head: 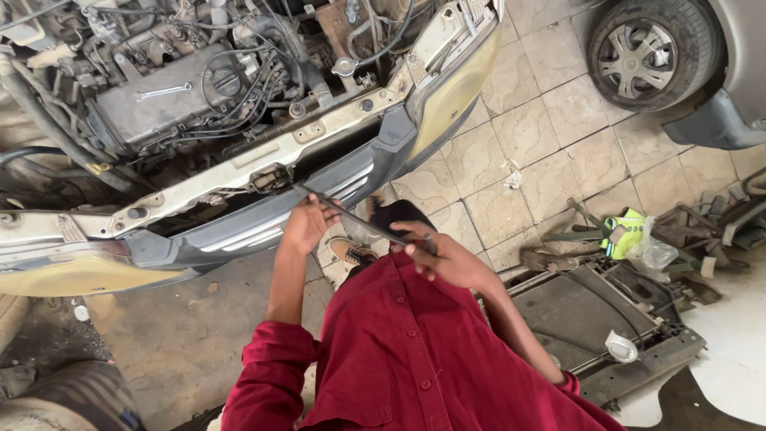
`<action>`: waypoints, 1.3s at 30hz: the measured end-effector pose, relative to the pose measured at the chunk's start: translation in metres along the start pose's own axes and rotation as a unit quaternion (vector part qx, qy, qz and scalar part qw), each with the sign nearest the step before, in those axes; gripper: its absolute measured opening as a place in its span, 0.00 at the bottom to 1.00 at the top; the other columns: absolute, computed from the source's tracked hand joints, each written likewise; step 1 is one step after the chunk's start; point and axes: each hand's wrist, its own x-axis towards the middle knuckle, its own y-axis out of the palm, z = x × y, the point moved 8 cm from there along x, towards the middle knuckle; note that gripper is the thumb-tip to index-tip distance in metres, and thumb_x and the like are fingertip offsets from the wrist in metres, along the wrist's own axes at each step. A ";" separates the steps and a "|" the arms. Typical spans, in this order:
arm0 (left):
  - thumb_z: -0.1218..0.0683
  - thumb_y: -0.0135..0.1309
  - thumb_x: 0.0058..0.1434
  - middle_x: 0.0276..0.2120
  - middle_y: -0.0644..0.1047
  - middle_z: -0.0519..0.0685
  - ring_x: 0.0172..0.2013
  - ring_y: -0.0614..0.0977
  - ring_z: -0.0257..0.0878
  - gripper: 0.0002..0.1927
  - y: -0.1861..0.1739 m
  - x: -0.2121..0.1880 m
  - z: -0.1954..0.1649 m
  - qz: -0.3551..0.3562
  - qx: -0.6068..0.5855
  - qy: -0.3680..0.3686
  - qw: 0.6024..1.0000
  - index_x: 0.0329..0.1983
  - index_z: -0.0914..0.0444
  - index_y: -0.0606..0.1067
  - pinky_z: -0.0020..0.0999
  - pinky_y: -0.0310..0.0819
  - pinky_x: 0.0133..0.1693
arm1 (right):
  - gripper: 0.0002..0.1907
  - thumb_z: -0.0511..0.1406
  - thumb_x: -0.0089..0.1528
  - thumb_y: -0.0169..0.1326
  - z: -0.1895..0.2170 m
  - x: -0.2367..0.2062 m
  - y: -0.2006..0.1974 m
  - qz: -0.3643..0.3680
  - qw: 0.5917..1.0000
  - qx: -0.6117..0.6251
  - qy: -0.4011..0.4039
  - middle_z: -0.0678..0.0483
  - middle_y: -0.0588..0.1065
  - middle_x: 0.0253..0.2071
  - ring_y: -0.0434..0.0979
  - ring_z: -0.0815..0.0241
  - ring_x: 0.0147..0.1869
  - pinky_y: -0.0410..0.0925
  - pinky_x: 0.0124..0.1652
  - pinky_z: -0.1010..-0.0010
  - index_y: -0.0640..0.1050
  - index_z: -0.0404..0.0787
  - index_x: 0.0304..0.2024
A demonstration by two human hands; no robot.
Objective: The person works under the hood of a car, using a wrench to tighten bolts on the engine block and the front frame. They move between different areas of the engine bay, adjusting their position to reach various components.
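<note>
**A:** What are you seeing, starting from the left?

**B:** I'm looking down at the open engine bay (pixel 183 88), with a spanner (pixel 162 92) lying on the engine cover. Below it, the grey bumper (pixel 263 223) is running across the car's front edge. My left hand (pixel 307 225) is reaching up to that edge, fingers curled around the far end of a long thin metal rod (pixel 351 215), just under the latch (pixel 271 177) at the middle of the front panel.

**A:** And the other hand?

**B:** My right hand (pixel 447 257) is clenching the near end of the rod, close to my chest. I'm judging that two hands are steadying it because it's slender and long.

**A:** Which way is it pointing?

**B:** Its long axis is slanting from lower right to upper left, the tip aiming toward the latch.

**A:** Anything further right?

**B:** A radiator (pixel 574 315) is lying on the tiled floor (pixel 542 136), scrap metal and a yellow-green packet (pixel 626 233) beyond it, and another car's wheel (pixel 650 52) is sitting at the top right corner.
</note>
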 end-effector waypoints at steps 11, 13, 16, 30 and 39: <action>0.52 0.47 0.73 0.50 0.80 0.63 0.46 0.84 0.51 0.07 0.094 0.076 -0.006 0.022 -0.038 0.016 0.999 0.43 0.61 0.66 0.47 0.79 0.49 | 0.19 0.39 0.73 0.45 -0.017 0.015 -0.145 -0.075 0.993 0.088 -0.017 0.52 0.76 0.37 0.60 0.72 0.22 0.59 0.22 0.79 0.73 0.43 0.64; 0.52 0.48 0.72 0.49 0.79 0.64 0.45 0.83 0.52 0.08 0.119 0.103 -0.005 -0.004 0.000 0.028 1.000 0.49 0.59 0.66 0.47 0.78 0.48 | 0.17 0.39 0.73 0.43 -0.015 0.023 -0.188 -0.092 0.992 0.080 -0.036 0.53 0.77 0.33 0.60 0.72 0.21 0.59 0.21 0.80 0.74 0.43 0.61; 0.56 0.50 0.67 0.49 0.78 0.63 0.45 0.84 0.52 0.16 0.157 0.147 -0.005 -0.049 0.180 0.078 0.979 0.57 0.58 0.65 0.46 0.80 0.48 | 0.15 0.37 0.73 0.43 -0.012 0.029 -0.249 -0.120 0.988 0.077 -0.053 0.55 0.77 0.33 0.58 0.73 0.22 0.55 0.20 0.80 0.76 0.40 0.57; 0.64 0.56 0.52 0.48 0.71 0.60 0.52 0.72 0.56 0.18 0.194 0.182 -0.067 -0.275 0.829 0.242 0.422 0.48 0.68 0.76 0.50 0.67 0.53 | 0.14 0.30 0.69 0.43 0.037 0.079 -0.407 -0.110 0.993 0.037 -0.017 0.54 0.75 0.30 0.56 0.74 0.22 0.50 0.19 0.80 0.79 0.36 0.52; 0.63 0.56 0.60 0.49 0.70 0.64 0.50 0.72 0.57 0.14 0.183 0.182 -0.065 -0.264 0.797 0.288 0.461 0.49 0.71 0.76 0.46 0.69 0.54 | 0.13 0.32 0.69 0.45 0.087 0.090 -0.390 -0.157 0.986 -0.053 -0.037 0.57 0.74 0.28 0.57 0.74 0.23 0.52 0.21 0.78 0.79 0.39 0.52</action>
